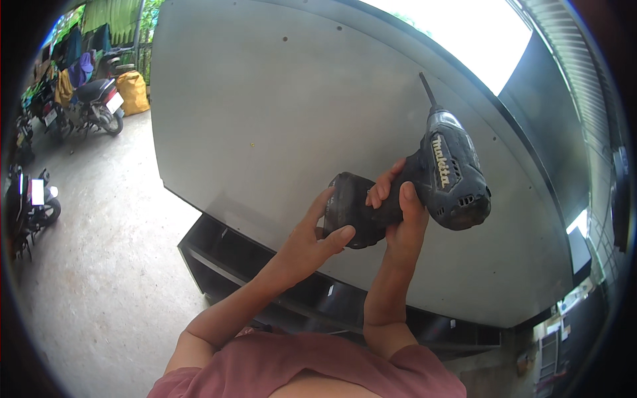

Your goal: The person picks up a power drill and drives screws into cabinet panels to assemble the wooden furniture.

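A black cordless impact driver [458, 169] is held up over a large grey panel [225, 86], its long thin bit [426, 87] pointing toward the far side. My right hand [410, 215] wraps around the driver's handle. Around the battery pack [348, 209] at the handle's base, my left hand [308, 239] is closed, thumb on the near side and fingers on the far side. Part of the left fingers is hidden behind the battery. A tiny yellowish spot [252, 144] shows on the panel, and dark holes [285, 39] lie near its far edge.
A black unit with open compartments [222, 249] stands below the panel's near edge. To the left, motorbikes [99, 106] are parked on the concrete floor [113, 199], beside a yellow sack [133, 93]. A dark panel [547, 99] rises at the far right.
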Available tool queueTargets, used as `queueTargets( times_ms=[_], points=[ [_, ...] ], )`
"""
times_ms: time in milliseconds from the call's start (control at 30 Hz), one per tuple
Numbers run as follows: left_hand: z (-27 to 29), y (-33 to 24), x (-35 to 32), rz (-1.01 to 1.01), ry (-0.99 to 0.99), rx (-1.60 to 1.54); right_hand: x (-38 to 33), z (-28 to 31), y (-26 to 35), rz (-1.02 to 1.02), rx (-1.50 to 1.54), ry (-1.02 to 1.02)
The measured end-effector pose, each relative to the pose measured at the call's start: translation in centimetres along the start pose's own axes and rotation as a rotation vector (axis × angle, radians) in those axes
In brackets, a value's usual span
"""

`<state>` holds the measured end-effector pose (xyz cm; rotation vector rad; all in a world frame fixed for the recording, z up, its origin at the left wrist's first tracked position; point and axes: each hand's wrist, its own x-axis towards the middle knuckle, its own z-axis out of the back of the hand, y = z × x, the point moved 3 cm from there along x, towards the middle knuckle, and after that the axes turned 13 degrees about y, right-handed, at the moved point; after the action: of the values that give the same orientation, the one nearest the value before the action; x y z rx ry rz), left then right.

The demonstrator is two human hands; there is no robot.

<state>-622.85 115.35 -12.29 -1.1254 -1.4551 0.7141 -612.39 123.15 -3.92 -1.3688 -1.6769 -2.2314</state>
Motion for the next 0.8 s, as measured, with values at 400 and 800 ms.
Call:
queueTargets(
  times_ms=[400,800],
  points=[
    [-3.4,2.6,0.5,-0.052,-0.112,0.106,-2.2,3.6,-0.6,0.008,0.025,0.1],
    [2.0,2.1,2.7,-0.01,0.012,0.09,1.3,2.5,-3.1,0.031,0.002,0.043]
  ],
)
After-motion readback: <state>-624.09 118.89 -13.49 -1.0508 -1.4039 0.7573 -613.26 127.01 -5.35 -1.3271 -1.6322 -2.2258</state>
